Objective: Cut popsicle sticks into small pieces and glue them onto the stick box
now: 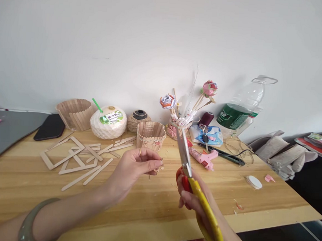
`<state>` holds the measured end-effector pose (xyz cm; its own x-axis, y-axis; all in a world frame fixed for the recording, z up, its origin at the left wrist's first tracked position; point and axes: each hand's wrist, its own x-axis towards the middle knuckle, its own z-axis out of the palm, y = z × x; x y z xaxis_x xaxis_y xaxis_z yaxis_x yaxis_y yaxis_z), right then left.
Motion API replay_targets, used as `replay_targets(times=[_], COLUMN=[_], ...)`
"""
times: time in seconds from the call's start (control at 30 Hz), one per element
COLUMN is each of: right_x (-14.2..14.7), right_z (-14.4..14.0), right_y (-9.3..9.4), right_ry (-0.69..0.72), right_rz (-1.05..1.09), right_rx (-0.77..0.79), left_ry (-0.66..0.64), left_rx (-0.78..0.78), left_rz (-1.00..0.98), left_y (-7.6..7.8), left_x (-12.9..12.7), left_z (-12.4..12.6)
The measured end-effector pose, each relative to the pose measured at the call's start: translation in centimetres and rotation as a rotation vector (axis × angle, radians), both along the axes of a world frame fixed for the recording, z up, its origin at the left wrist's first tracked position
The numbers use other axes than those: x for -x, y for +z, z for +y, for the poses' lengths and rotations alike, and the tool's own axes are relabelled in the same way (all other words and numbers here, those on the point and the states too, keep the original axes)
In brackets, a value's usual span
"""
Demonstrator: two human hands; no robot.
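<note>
My left hand (135, 168) hovers above the wooden table (149, 208) and pinches a small bit of wooden stick (160, 167) between thumb and fingertips. My right hand (196, 205) grips yellow-and-red scissors (192, 181) by the handles, blades together and pointing up and away, just right of the left fingertips. Loose craft sticks (91, 167) and a stick frame (62, 152) lie on the table to the left. A small stick basket (151, 134) stands just beyond my left hand.
Along the wall: a larger stick basket (75, 112), a white coconut drink (108, 122), a twine ball (139, 119), a jar of paper flowers (177, 127), a plastic bottle (240, 111). A pink glue gun (204, 157), black phone (50, 127) and tape roll (254, 182) lie about.
</note>
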<state>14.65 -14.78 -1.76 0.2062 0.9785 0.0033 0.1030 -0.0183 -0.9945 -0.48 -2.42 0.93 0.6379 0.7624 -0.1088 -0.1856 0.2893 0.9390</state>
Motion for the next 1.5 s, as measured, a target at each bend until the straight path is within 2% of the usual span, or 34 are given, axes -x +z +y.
replay_targets(times=[0.17, 0.27, 0.53, 0.73, 1.13, 1.5], right_x=[1.0, 1.5, 2.0, 1.9, 1.7, 1.7], right_z=[-0.1, 0.2, 0.6, 0.6, 0.6, 1.0], right_y=[1.0, 1.6, 1.4, 0.9, 0.0, 0.0], right_ry=[0.165, 0.211, 0.151, 0.123, 0.106, 0.128], right_rz=[-0.048, -0.115, -0.279, -0.320, -0.315, -0.276], right_rx=[0.094, 0.102, 0.121, 0.144, 0.079, 0.024], left_ry=[0.024, 0.010, 0.030, 0.025, 0.070, 0.066], left_rx=[0.000, -0.018, 0.003, 0.025, 0.061, 0.070], left_rz=[-0.008, -0.026, -0.054, -0.073, -0.050, -0.046], left_y=[0.7, 0.9, 0.9, 1.1, 1.0, 1.0], left_x=[0.2, 0.4, 0.6, 0.6, 0.6, 0.5], left_z=[-0.5, -0.6, -0.9, -1.0, -1.1, -1.0])
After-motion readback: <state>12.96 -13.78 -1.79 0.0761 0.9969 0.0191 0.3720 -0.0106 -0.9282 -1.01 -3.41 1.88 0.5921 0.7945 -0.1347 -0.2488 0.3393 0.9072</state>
